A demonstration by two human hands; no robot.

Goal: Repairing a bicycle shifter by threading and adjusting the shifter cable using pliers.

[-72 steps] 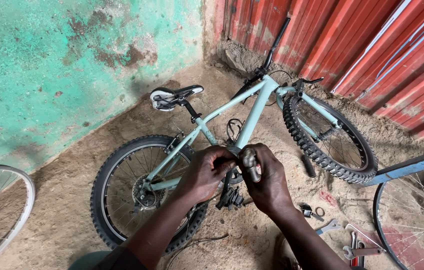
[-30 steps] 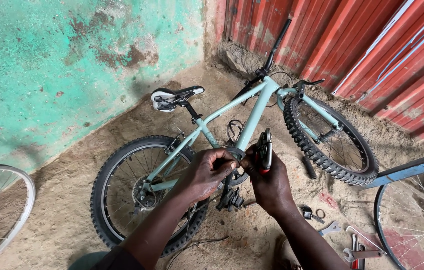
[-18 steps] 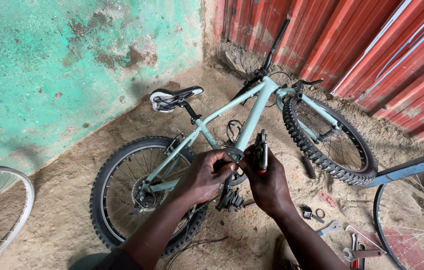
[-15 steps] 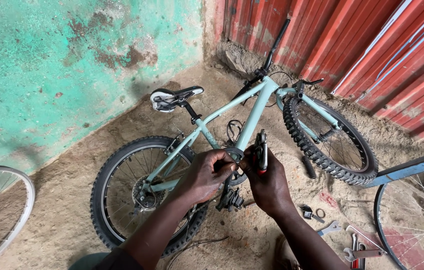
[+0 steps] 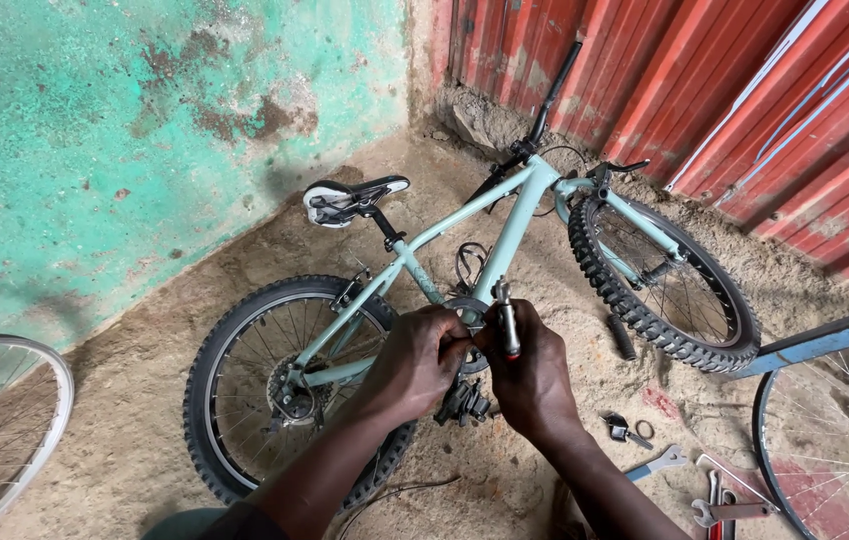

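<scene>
A pale green bicycle [image 5: 510, 215] lies on its side on the dirt floor, its black and white saddle [image 5: 350, 197] toward the green wall. Both my hands meet over its crank area. My left hand [image 5: 420, 360] grips a part at the chainring. My right hand [image 5: 535, 375] is closed on a small tool with a red and silver shaft [image 5: 508, 322] that stands upright between my fingers. A black pedal [image 5: 463, 403] shows just below my hands. The exact part under my fingers is hidden.
The knobby front tyre [image 5: 660, 285] lies right of my hands, the rear wheel [image 5: 280, 380] to the left. Spanners [image 5: 660, 462], pliers [image 5: 720, 500] and small metal parts [image 5: 625, 430] lie on the dirt at right. Other wheels sit at the left edge [image 5: 0, 430] and right edge [image 5: 830, 440].
My right hand has turned the tool from lying across my fingers to standing upright above them. My left hand has stayed on the crank area.
</scene>
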